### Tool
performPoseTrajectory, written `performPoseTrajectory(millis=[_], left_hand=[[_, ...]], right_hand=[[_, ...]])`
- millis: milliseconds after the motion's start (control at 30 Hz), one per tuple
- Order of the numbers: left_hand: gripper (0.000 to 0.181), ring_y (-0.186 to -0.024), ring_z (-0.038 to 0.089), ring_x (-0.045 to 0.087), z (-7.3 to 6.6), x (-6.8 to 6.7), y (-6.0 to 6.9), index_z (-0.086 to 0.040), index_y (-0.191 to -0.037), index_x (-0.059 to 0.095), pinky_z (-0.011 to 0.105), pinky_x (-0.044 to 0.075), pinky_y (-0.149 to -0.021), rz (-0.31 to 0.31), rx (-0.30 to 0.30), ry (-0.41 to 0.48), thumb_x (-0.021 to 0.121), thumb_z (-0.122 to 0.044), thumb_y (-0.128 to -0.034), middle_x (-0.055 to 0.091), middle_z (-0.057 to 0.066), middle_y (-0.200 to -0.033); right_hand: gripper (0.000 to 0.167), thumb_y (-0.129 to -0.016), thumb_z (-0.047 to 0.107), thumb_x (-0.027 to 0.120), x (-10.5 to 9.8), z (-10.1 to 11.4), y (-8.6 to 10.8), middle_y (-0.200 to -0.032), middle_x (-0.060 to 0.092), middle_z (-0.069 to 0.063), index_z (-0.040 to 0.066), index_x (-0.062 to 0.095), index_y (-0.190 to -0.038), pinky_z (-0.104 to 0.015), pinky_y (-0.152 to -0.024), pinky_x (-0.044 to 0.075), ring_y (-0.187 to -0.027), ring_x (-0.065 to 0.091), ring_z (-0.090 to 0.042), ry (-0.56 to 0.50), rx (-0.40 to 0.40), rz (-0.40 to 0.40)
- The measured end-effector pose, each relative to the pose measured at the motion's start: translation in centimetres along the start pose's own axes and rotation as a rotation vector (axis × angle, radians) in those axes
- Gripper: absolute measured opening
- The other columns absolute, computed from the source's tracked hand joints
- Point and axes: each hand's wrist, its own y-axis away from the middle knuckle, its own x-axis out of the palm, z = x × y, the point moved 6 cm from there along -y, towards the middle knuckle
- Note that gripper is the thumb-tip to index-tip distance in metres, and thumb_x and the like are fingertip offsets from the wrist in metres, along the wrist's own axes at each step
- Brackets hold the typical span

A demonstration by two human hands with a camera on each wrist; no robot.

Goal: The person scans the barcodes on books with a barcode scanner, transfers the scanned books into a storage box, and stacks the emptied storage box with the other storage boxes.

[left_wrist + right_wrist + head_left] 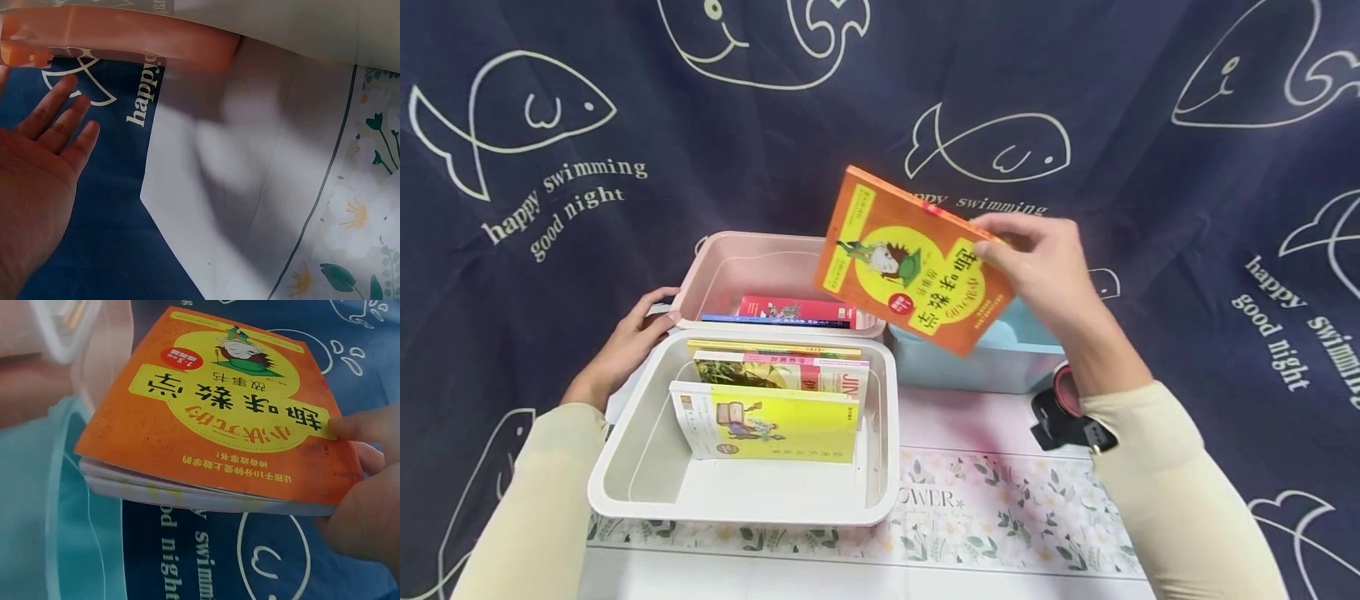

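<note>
My right hand pinches an orange book by its edge, thumb on one side and fingers on the other. The book is tilted, raised above the blue bin; the right wrist view shows its page edges. With fingers fairly straight, my left hand is at the left side of the pink bin. In the left wrist view the left hand's palm faces the camera. Red and blue books lie in the pink bin.
In front, a white bin holds several upright books, a yellow one foremost. A dark band circles the right wrist. Flower-patterned covering spreads over the table; a navy cloth with fish drawings hangs behind.
</note>
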Motion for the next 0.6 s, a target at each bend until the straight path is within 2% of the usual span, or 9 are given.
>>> performPoseTrajectory(millis=[200, 467, 600], left_hand=[[0.062, -0.101, -0.014, 0.055, 0.2, -0.2, -0.1, -0.028, -0.162, 0.027, 0.009, 0.048, -0.079, 0.002, 0.004, 0.001, 0.05, -0.046, -0.1079, 0.049, 0.027, -0.15], [0.063, -0.099, -0.016, 0.054, 0.3, -0.3, -0.2, -0.028, -0.163, 0.025, 0.009, 0.048, -0.079, 0.012, -0.005, 0.007, 0.049, -0.046, -0.108, 0.048, 0.028, -0.152], [0.061, -0.099, -0.017, 0.054, 0.3, -0.2, -0.1, -0.027, -0.162, 0.027, 0.008, 0.048, -0.08, 0.002, 0.007, 0.012, 0.05, -0.044, -0.1082, 0.049, 0.027, -0.148]], right_hand=[[0.023, -0.091, 0.003, 0.071, 3.5, 0.7, -3.3, -0.087, 0.074, -0.005, 0.003, 0.078, -0.113, -0.027, -0.065, 0.061, -0.073, 0.07, -0.015, -0.118, -0.013, 0.057], [0.023, -0.092, 0.001, 0.068, 7.5, 0.8, -6.4, -0.096, 0.075, -0.01, 0.005, 0.077, -0.113, -0.029, -0.072, 0.061, -0.081, 0.069, -0.019, -0.177, -0.012, 0.108], [0.023, -0.093, 0.0, 0.065, 9.5, 1.1, -7.3, -0.097, 0.074, -0.011, 0.005, 0.077, -0.112, -0.028, -0.073, 0.059, -0.081, 0.067, -0.019, -0.157, -0.03, 0.128]])
